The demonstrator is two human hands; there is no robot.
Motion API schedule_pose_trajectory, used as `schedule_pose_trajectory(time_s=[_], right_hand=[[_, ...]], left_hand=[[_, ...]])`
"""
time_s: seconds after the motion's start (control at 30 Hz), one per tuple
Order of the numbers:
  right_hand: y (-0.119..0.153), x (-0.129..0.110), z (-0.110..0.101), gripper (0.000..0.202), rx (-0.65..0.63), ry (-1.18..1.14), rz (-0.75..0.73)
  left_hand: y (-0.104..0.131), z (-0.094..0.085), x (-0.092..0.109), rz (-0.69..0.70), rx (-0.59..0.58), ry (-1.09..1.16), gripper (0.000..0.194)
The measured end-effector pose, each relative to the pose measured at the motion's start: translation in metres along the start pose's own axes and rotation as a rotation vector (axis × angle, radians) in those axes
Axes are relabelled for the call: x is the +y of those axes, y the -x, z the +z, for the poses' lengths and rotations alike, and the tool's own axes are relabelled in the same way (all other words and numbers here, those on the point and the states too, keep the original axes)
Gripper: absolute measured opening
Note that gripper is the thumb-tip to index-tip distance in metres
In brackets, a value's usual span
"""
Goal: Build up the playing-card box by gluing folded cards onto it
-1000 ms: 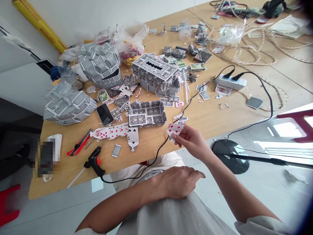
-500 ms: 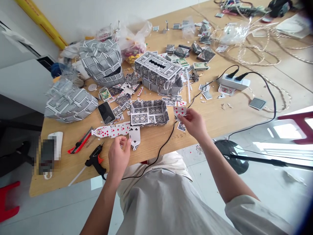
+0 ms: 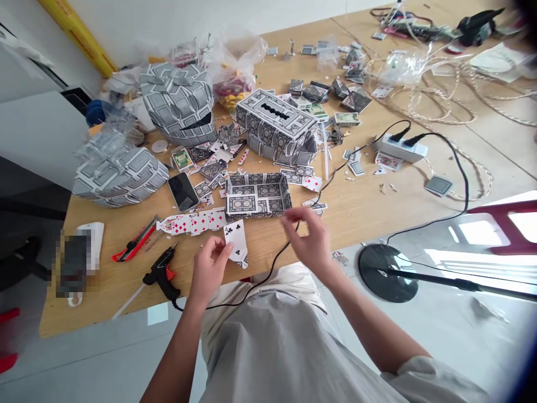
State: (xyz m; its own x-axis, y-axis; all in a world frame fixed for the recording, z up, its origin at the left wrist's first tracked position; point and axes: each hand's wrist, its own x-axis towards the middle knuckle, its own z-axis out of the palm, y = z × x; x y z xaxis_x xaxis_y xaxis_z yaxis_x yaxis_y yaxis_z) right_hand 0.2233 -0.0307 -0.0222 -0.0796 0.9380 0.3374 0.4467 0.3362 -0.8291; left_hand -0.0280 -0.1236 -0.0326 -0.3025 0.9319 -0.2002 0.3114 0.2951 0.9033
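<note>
My left hand (image 3: 211, 266) pinches the edge of a four of clubs playing card (image 3: 235, 240), whose lower end is crumpled or folded. My right hand (image 3: 312, 243), a little blurred, hovers near the table edge with thumb and forefinger curved apart; no card shows in it. Just beyond the hands stands an open box covered in playing cards (image 3: 257, 207). A joined strip of diamond cards (image 3: 195, 222) lies to its left. Some loose cards (image 3: 315, 206) lie to the right of the box.
A glue gun (image 3: 163, 277) and a red utility knife (image 3: 136, 242) lie left of my left hand. A phone (image 3: 183, 191), a lidded card-covered box (image 3: 274, 120) and bulky card-covered shapes (image 3: 121, 173) stand beyond. A black cable (image 3: 279, 254) runs to a power strip (image 3: 401, 148).
My right hand has let go of the diamond card and moved left and nearer to me. The four of clubs has shifted slightly right and nearer in my left hand.
</note>
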Motion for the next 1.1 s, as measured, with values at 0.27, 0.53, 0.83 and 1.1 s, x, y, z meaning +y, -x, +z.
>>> schedule_pose_trajectory(time_s=[0.27, 0.53, 0.83, 1.1], right_hand=[[0.030, -0.028, 0.053, 0.065, -0.570, -0.399, 0.380], [0.030, -0.021, 0.048, 0.065, -0.746, -0.575, 0.521], [0.015, -0.027, 0.009, 0.060, -0.835, -0.449, 0.327], [0.001, -0.001, -0.027, 0.048, -0.660, -0.529, 0.381]], left_hand=[[0.031, 0.001, 0.018, -0.074, -0.170, 0.228, 0.033], [0.037, -0.003, 0.012, -0.032, -0.165, 0.066, 0.040], [0.028, -0.004, 0.022, 0.038, -0.277, -0.035, 0.039], [0.002, 0.004, 0.047, 0.222, -0.102, -0.067, 0.033]])
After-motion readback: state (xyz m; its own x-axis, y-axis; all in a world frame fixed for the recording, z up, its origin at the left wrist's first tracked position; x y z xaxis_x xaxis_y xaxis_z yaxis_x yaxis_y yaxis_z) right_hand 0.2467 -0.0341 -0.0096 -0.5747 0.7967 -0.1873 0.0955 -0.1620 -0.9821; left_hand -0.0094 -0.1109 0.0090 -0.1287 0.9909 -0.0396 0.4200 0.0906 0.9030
